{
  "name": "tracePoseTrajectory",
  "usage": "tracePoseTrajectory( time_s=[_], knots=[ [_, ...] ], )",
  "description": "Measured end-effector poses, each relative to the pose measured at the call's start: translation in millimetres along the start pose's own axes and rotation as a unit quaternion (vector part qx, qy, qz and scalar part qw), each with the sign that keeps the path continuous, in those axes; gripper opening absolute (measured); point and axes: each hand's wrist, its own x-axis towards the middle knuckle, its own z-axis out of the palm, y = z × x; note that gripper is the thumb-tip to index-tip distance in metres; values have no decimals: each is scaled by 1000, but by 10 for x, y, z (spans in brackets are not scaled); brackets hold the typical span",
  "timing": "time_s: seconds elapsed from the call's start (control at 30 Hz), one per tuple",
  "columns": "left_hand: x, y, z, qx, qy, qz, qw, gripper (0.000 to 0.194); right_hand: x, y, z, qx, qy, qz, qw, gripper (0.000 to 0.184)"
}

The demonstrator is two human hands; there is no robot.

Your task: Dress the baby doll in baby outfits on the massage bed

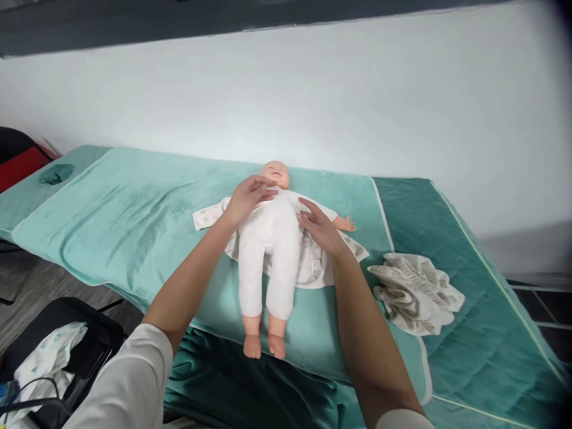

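A baby doll with a white cloth body lies on its back, its head toward the wall and bare feet toward me. My left hand is over its upper chest near the neck, fingers stretched out. At the other side of the chest, my right hand rests against the doll with fingers apart. Beneath the doll is a spread pale printed baby shirt. One shirt sleeve lies flat at the left; the doll's arm at the right shows its small hand.
A crumpled pale garment lies right of the doll. Green covers drape the long bed, which has a face hole at its left end. Below left, a black chair holds a printed cloth. A white wall stands behind.
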Motion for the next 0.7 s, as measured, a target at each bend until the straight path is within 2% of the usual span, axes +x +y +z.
tracePoseTrajectory(
  time_s=[0.1,0.17,0.23,0.3,0.37,0.47,0.6,0.63,0.67,0.7],
  knots=[
    [-332,-182,-183,158,111,86,978,17,1,24,-5,-17,2,2,1000,83],
    [-553,-353,-355,235,161,62,956,24,-3,31,-12,-29,4,2,1000,82],
    [-718,-500,-508,275,158,6,948,29,-7,32,-16,-38,5,-2,999,81],
    [-799,-580,-602,284,125,-46,950,29,-10,27,-15,-40,4,-8,999,80],
    [-805,-580,-625,272,106,-55,955,32,-12,14,-10,-38,2,-12,999,79],
    [-761,-451,-532,240,118,-9,964,32,-19,-16,-3,-39,8,-8,999,78],
    [-853,-121,-191,231,124,25,965,29,-46,-62,2,-40,4,4,999,76],
    [-915,-25,-81,240,113,34,964,29,-54,-74,2,-39,0,5,999,75],
    [-986,69,30,250,76,39,965,29,-62,-87,3,-38,-5,3,999,75],
    [-1059,155,133,254,5,36,967,28,-69,-99,4,-38,-9,1,999,74]
  ],
)
